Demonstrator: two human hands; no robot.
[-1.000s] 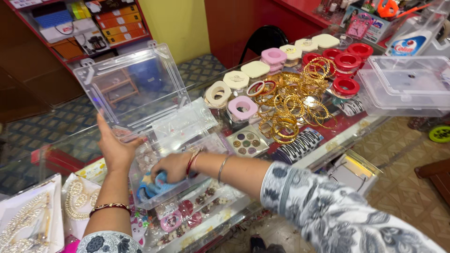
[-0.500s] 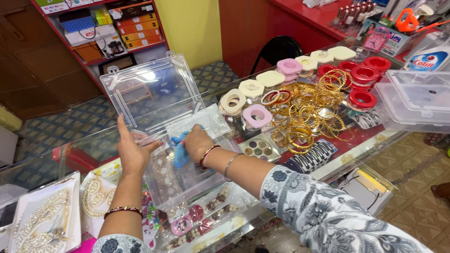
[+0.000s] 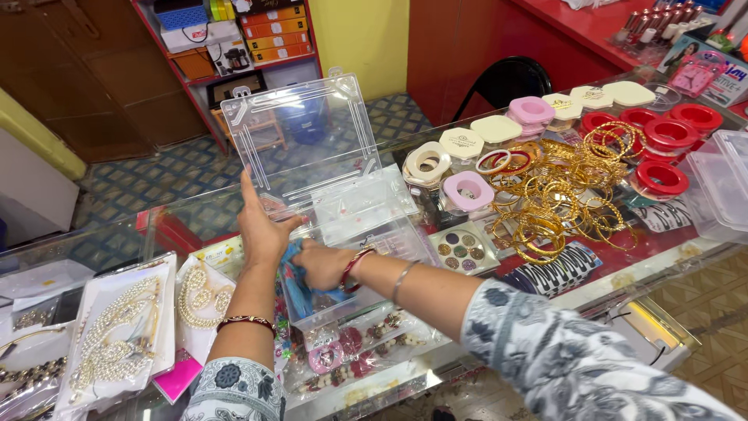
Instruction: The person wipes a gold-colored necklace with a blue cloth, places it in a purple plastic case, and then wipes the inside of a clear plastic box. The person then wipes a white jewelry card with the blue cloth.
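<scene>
Right hand drawn leftward, blue cloth beneath

Two bare hands, patterned sleeves, bangles at the wrists.
The left hand wears a dark red bangle; the right hand wears a red bangle and a thin silver one; both sleeves are white with grey floral print.

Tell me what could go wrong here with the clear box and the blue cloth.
The clear box sits on a crowded glass counter; a push from the right hand, which grips the blue cloth, might slide it into the gold bangles. The raised lid, steadied only by the left hand, could drop.
</scene>
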